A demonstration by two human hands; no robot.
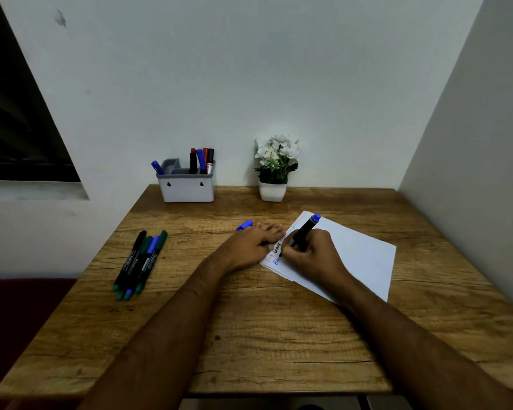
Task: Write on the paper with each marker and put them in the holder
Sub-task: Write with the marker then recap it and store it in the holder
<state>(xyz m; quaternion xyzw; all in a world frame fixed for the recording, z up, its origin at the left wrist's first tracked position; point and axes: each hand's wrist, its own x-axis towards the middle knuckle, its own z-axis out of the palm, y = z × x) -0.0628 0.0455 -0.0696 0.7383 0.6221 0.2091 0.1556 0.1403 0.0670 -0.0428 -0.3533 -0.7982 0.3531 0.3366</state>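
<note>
Right hand (311,255): fingers curled round a blue marker (304,232), tip down on the paper (353,258), blue end pointing up and away. Paper: white, lying under the right hand and running out to its right; handwriting in black and blue just left of the marker tip. Left hand (249,244): laid flat, fingers straight and close together, fingertips pressing the left edge of the paper, just left of the right hand. Blue cap (245,225): on the table (279,335), touching the far side of the left hand. Loose markers (141,261): a bunch of black, green and blue ones, lying well to the left of the left hand. Holder (185,184): grey and white, beyond the left hand at the wall, several markers upright inside. Potted white flowers (274,170): beyond the right hand.
</note>
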